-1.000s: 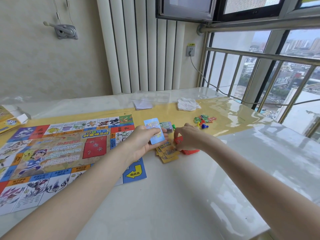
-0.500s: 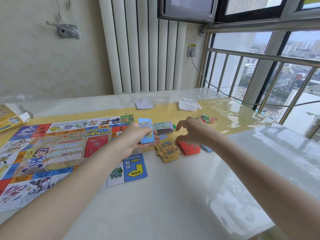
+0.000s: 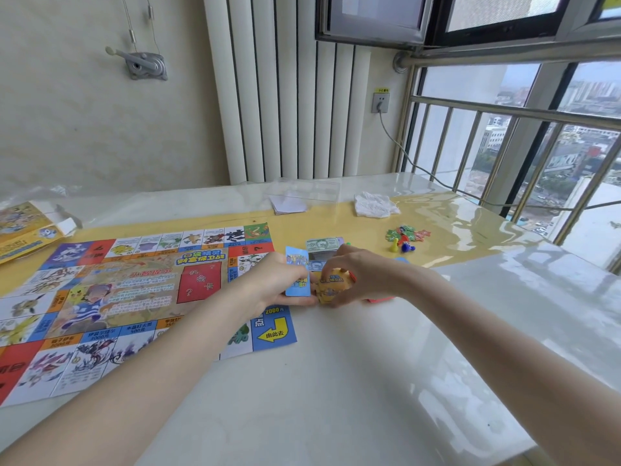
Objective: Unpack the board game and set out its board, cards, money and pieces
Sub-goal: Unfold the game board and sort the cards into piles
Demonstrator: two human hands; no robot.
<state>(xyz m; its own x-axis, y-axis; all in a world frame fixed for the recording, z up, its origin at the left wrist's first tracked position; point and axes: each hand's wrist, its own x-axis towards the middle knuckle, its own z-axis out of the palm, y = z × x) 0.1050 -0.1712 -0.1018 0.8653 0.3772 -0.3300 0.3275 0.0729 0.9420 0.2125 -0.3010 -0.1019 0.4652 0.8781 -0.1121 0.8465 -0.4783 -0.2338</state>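
Our right hand (image 3: 356,277) has come back from its reach and now grips the yellow cards (image 3: 331,285), lifted beside the blue cards (image 3: 297,275).

two bare forearms come in from the bottom edge, one from the lower left corner, one from the lower right. no sleeves visible anywhere along either arm. wrists are bare too. left hand (image 3: 279,284) and right hand (image 3: 356,277) both ungloved. fingers (image 3: 331,265) on the right hand show short plain nails as far as i can make out; left nails mostly hidden. arms slim, smooth, slightly stretched by the wide lens near the frame edges. rest of the person is out of frame.
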